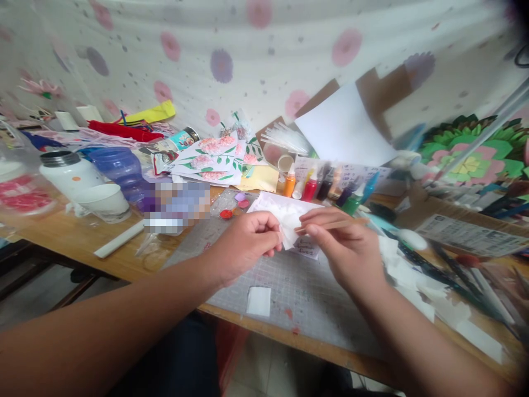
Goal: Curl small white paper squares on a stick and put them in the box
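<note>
White paper (290, 234) pinched in left hand (248, 241), thin stick (336, 224) in right hand (351, 248)

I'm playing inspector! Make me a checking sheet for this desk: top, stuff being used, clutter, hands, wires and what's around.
Surface: grey gridded cutting mat on a brown wooden table.
Job's things: thin white crinkled piece and slim light-brown stick, both held; small white rectangular piece flat on the mat.
Clutter: orange plastic bottle among other bottles; loose white scraps at right.
Hands: left hand pinches the crinkled piece; right hand grips the stick.
Cables: dark curved loop at the upper right edge, cannot tell what.
Surroundings: white flower-patterned curtain behind.
</note>
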Tool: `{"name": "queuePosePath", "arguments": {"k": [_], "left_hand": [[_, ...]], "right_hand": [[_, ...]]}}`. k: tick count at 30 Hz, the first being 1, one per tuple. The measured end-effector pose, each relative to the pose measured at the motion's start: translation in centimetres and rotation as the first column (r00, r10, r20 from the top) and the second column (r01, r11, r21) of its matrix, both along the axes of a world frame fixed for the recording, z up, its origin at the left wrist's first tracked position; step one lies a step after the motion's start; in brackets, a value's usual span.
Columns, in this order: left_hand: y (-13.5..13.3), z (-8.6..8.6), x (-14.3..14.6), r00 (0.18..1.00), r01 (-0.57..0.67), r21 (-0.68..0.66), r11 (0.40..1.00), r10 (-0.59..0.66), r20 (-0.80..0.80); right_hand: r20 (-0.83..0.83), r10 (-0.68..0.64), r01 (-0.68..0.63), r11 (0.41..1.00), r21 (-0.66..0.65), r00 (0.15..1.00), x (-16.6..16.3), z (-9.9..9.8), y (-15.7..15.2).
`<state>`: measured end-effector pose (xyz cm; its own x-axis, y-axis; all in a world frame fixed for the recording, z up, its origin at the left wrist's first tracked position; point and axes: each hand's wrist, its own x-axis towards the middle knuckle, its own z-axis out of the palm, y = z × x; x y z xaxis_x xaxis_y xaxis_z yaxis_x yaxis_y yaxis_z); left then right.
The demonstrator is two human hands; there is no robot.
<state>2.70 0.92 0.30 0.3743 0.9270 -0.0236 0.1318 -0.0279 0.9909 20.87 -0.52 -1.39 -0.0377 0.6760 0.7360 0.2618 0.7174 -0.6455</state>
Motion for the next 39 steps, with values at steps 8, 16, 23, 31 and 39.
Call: {"name": "queuePosePath", "arguments": {"k": [8, 16, 23, 31, 39], "left_hand": [[0.1, 0.0, -0.4, 0.999, 0.010, 0.021, 1.000, -0.009, -0.031], [0.1, 0.1, -0.3, 0.999, -0.040, -0.001, 0.999, 0.040, 0.011], [0.1, 0.0, -0.1, 0.999, -0.037, 0.025, 0.999, 0.037, 0.024], [0.6, -0.2, 0.3, 0.998, -0.057, 0.032, 0.998, 0.058, -0.010], [2.2, -0.9, -0.6, 0.986, -0.161, 0.036, 0.986, 0.162, -0.039]], "right_hand": [[0.023, -0.239, 0.241, 0.966, -0.098, 0.971, 0.9, -0.1, 1.2], [0.125, -0.417, 0.413, 0.909, 0.059, 0.900, 2.0, -0.7, 2.3], [0.109, 0.025, -0.031, 0.998, 0.055, 0.994, -0.2, 0.3, -0.8], [0.115, -0.218, 0.213, 0.975, 0.059, 0.969, 0.6, -0.6, 1.0], [0.182, -0.441, 0.456, 0.889, -0.048, 0.879, 2.7, -1.5, 3.8]]}}
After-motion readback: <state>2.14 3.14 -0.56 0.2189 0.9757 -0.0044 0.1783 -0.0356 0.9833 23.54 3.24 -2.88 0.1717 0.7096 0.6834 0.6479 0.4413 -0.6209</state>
